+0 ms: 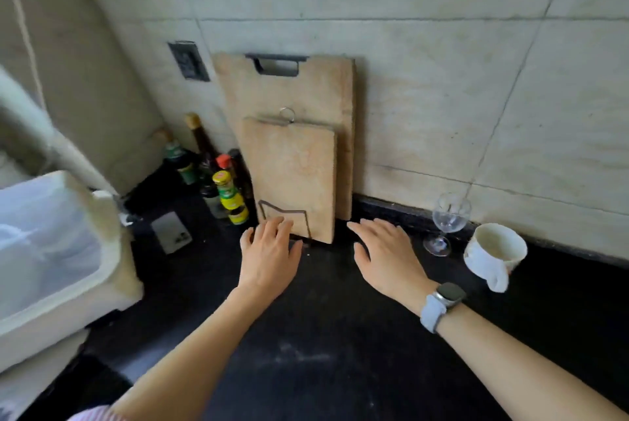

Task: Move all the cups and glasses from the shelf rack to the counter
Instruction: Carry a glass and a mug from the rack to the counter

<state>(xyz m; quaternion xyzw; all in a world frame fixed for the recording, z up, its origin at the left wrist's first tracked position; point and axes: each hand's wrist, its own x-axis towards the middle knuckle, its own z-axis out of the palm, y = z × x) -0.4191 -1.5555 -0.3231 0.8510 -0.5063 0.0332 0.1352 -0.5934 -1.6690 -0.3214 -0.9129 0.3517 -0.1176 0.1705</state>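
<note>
A clear wine glass [448, 216] stands upright on the black counter [326, 352] near the wall at the right. Beside it, closer to me, sits a white mug [495, 252] with its handle facing me. My left hand [269, 259] hovers flat over the counter in front of the cutting boards, fingers spread, holding nothing. My right hand [384, 257], with a watch on its wrist, is also flat and empty, left of the wine glass and apart from it. The white rack [102, 250] is at the left edge; its contents are blurred.
Two wooden cutting boards [292, 162] lean against the tiled wall in a wire stand. Several sauce bottles [218, 179] crowd the corner to their left. A small grey rectangular object [171, 232] lies on the counter near the rack.
</note>
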